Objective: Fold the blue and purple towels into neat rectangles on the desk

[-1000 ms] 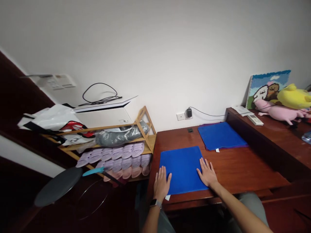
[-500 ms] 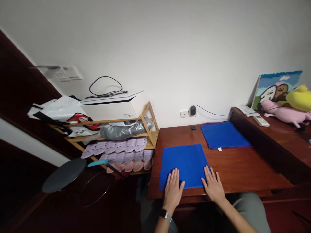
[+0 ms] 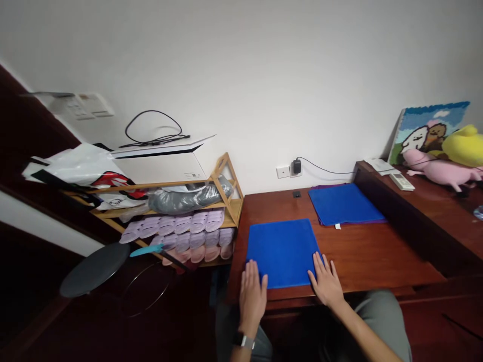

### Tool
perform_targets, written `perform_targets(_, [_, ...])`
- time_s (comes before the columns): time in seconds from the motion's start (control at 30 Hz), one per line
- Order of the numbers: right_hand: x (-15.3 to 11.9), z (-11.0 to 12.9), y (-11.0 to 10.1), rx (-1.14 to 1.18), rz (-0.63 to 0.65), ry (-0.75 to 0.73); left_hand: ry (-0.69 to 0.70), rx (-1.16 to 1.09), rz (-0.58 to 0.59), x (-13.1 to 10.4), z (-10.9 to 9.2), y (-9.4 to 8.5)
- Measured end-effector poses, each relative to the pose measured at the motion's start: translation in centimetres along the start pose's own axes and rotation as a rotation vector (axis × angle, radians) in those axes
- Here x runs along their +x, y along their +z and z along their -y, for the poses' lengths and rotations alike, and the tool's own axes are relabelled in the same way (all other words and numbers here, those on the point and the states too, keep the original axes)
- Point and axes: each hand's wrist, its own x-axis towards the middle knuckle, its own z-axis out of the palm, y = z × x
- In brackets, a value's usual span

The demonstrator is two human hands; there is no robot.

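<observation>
A flat blue cloth (image 3: 282, 251), roughly square, lies near the front edge of the wooden table (image 3: 362, 261). At its near left corner rests my left hand (image 3: 252, 294), flat with the fingers stretched out and close together. My right hand (image 3: 326, 284) lies open at the cloth's near right corner, fingers spread, partly on the cloth and partly on the wood. Neither hand grips anything. Farther back on the right, another blue cloth (image 3: 345, 203) with a small white tag sits on top of purple fabric (image 3: 379, 221).
A wooden rack (image 3: 234, 208) with rows of slippers (image 3: 181, 226) and a white box (image 3: 162, 166) stands left of the table. A raised dark ledge borders the right, bearing a remote (image 3: 402, 181), a pink plush toy (image 3: 441, 168) and a picture (image 3: 430, 128). A round stool (image 3: 94, 270) stands far left.
My left hand has slid left along the cloth's near edge to its corner. The right hand stays at the right corner. The whole view has shifted slightly.
</observation>
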Motion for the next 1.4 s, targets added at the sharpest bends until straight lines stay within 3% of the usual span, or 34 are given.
perform_targets(0.07, [0.0,-0.1,0.0,-0.001,0.015,0.010,0.177,-0.086,0.105,1.7,-5.5,0.1])
perform_targets(0.17, [0.0,-0.4,0.1,-0.024,0.038,-0.034,0.443,-0.211,0.283,3.5,-14.0,1.6])
perform_targets(0.23, [-0.1,-0.5,0.2,-0.037,0.058,-0.094,0.494,-0.255,0.373,3.8,-17.4,3.1])
perform_targets(0.27, [-0.1,-0.5,0.2,-0.042,0.061,-0.106,0.483,-0.260,0.402,3.8,-18.2,3.7])
perform_targets(0.37, [0.1,-0.1,-0.1,-0.035,0.048,-0.053,0.408,-0.220,0.409,3.3,-16.5,5.0])
perform_targets(0.57, [0.2,0.6,-1.1,0.030,0.054,0.029,0.180,-0.008,0.207,1.8,-5.2,3.9])
perform_targets(0.67, [0.2,0.6,-1.1,0.035,0.050,0.031,0.038,0.070,0.114,0.7,-0.7,3.0])
perform_targets(0.73, [0.1,0.5,-1.0,0.035,0.057,0.031,0.003,0.093,0.071,0.0,1.2,2.6])
perform_targets(0.83, [0.1,0.4,-0.9,0.044,0.077,0.036,0.002,0.101,0.041,-0.8,2.5,2.6])
perform_targets(1.03, [1.4,-0.6,-2.5,0.169,0.188,0.079,0.024,0.071,0.046,-0.5,2.7,2.3])
perform_targets(1.13, [3.3,-0.5,-3.8,0.177,0.129,0.067,0.118,-0.008,0.065,1.3,1.3,1.5])
perform_targets(1.27, [5.2,0.5,-3.7,0.118,0.092,0.047,0.267,-0.104,0.145,4.8,-4.2,1.6])
perform_targets(1.4, [5.3,0.8,-1.3,0.041,0.098,0.014,0.413,-0.200,0.259,7.0,-11.6,3.9])
